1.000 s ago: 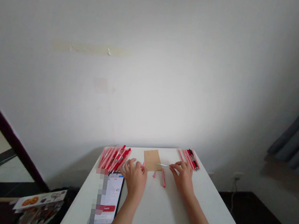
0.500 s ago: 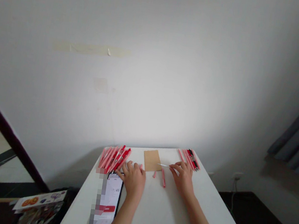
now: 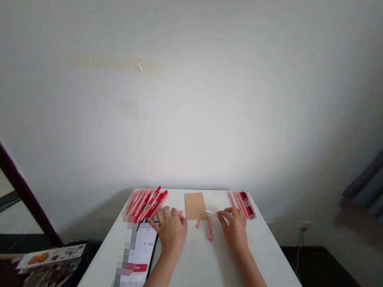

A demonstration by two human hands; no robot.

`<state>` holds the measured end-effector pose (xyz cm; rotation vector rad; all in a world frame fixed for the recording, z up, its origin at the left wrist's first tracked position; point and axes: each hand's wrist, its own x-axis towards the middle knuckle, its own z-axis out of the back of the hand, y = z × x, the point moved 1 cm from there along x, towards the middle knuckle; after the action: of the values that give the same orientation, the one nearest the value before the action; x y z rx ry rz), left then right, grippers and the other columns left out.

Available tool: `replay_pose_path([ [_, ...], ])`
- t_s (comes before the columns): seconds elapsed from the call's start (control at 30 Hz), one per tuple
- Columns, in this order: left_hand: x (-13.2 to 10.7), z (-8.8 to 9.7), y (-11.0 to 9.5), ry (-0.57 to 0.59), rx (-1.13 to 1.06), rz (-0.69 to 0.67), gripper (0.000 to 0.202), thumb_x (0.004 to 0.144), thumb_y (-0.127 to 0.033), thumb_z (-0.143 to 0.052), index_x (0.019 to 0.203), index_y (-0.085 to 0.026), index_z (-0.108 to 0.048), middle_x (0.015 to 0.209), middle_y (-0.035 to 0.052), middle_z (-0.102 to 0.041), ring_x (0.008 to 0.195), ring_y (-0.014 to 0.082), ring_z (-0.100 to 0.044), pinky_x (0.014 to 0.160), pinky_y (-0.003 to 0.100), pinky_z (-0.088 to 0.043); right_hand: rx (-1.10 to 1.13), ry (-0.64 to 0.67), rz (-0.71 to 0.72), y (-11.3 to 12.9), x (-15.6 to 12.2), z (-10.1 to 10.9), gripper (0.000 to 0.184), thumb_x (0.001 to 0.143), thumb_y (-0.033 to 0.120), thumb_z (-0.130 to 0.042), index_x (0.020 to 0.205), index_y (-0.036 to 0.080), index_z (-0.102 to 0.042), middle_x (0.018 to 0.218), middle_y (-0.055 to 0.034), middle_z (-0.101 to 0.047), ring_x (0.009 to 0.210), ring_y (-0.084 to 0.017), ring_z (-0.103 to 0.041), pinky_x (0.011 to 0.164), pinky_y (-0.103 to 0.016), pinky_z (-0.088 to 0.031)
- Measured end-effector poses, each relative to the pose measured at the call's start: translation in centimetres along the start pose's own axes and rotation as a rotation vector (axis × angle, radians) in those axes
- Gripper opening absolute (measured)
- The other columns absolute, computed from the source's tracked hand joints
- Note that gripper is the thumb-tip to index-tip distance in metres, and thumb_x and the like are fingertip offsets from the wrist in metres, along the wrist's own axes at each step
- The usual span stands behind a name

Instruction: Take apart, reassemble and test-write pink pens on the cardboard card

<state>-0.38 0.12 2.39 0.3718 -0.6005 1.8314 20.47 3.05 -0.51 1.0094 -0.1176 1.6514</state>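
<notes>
My right hand (image 3: 234,227) pinches a thin white pen refill (image 3: 209,211), whose tip reaches over the edge of a brown kraft-paper pad (image 3: 194,204). Between my hands lie a pink pen barrel (image 3: 210,229) and a small pink pen part (image 3: 198,224). My left hand (image 3: 172,229) rests palm down on the table with its fingers spread. Another pink piece (image 3: 181,213) shows by its fingertips, partly hidden. Just left of that hand is a row of several pink and red pens (image 3: 145,203).
A phone (image 3: 141,254) with a lit timer screen lies at the left of the white table (image 3: 205,282). Several pink, red and black pens (image 3: 244,204) sit at the back right. The wall (image 3: 216,118) rises behind the table. A box (image 3: 51,257) stands low at left.
Almost nothing has moved; both hands hold their places, the right still with the refill. My left hand has shifted very slightly.
</notes>
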Motion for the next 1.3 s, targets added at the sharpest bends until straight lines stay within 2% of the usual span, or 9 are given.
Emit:
replay_pose_path([
  [0.2, 0.1, 0.1, 0.0, -0.008, -0.094, -0.041, 0.021, 0.083, -0.031, -0.050, 0.092, -0.020, -0.065, 0.117, 0.0114, -0.055, 0.118, 0.0318, -0.041, 0.099, 0.060, -0.029, 0.007, 0.024, 0.016, 0.3, -0.1, -0.1, 0.021, 0.090, 0.036, -0.053, 0.091, 0.029, -0.073, 0.093, -0.0053, -0.064, 0.095, -0.023, -0.051, 0.089, -0.041, -0.035],
  [0.4, 0.2, -0.3, -0.6, 0.066, -0.360, -0.175, 0.020, 0.080, -0.027, -0.059, 0.098, -0.028, -0.068, 0.121, 0.0077, -0.055, 0.119, 0.0267, -0.044, 0.102, 0.051, -0.032, 0.018, 0.061, 0.041, 0.8, -0.1, -0.1, 0.021, 0.090, 0.036, -0.052, 0.090, 0.030, -0.072, 0.091, -0.0053, -0.065, 0.093, -0.023, -0.053, 0.086, -0.039, -0.038],
  [0.57, 0.2, -0.5, -0.8, 0.116, -0.484, -0.222, 0.019, 0.078, -0.026, -0.063, 0.094, -0.032, -0.070, 0.121, 0.0048, -0.055, 0.122, 0.0255, -0.044, 0.106, 0.052, -0.029, 0.043, 0.092, 0.046, 1.3, -0.2, 0.0, 0.019, 0.089, 0.034, -0.054, 0.090, 0.030, -0.072, 0.089, -0.0044, -0.065, 0.093, -0.022, -0.053, 0.087, -0.038, -0.038],
  [0.73, 0.3, -0.5, -0.7, 0.103, -0.500, -0.227, 0.014, 0.078, -0.025, -0.063, 0.087, -0.032, -0.072, 0.117, 0.0031, -0.058, 0.119, 0.0237, -0.047, 0.103, 0.049, -0.033, 0.052, 0.126, 0.058, 1.7, -0.1, 0.1, 0.016, 0.088, 0.033, -0.057, 0.091, 0.030, -0.072, 0.089, -0.0036, -0.066, 0.094, -0.021, -0.053, 0.090, -0.039, -0.036],
  [0.93, 0.3, -0.4, -0.6, 0.127, -0.505, -0.206, 0.013, 0.080, -0.024, -0.060, 0.083, -0.028, -0.072, 0.117, 0.0049, -0.058, 0.117, 0.0240, -0.047, 0.103, 0.050, -0.032, 0.034, 0.130, 0.074, 1.8, -0.1, 0.1, 0.015, 0.087, 0.032, -0.058, 0.092, 0.031, -0.073, 0.089, -0.0037, -0.066, 0.093, -0.022, -0.054, 0.089, -0.039, -0.036],
  [1.3, 0.7, -0.2, 0.2, 0.121, -0.341, -0.163, 0.016, 0.080, -0.019, -0.058, 0.081, -0.028, -0.071, 0.120, 0.0051, -0.057, 0.118, 0.0258, -0.045, 0.105, 0.055, -0.026, 0.008, 0.096, 0.018, 0.9, 0.0, 0.1, 0.019, 0.089, 0.032, -0.054, 0.090, 0.029, -0.073, 0.089, -0.0054, -0.066, 0.094, -0.023, -0.054, 0.087, -0.039, -0.036],
])
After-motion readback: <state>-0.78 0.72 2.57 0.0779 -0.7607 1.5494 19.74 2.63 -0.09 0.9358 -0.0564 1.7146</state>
